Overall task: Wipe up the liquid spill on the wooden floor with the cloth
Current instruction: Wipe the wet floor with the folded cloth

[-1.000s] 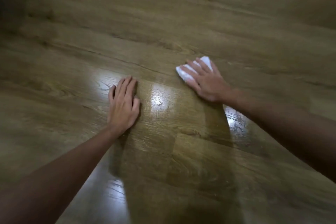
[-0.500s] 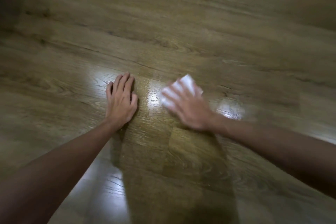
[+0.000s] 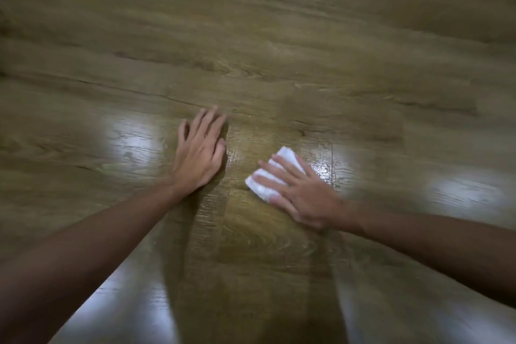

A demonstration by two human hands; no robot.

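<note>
A small folded white cloth lies flat on the wooden floor. My right hand presses down on the cloth with spread fingers and covers most of it. A wet, glossy patch of liquid glistens on the boards just right of the cloth, and a thin wet sheen shows between my hands. My left hand rests flat on the floor to the left of the cloth, palm down, holding nothing.
Bare brown wooden boards fill the whole view. Bright light reflections sit on the floor at the left, at the right and near the bottom edge. The picture is blurred by motion.
My right hand has slid the cloth from the far right back toward me, then a little to the right. My left hand has stayed planted.
</note>
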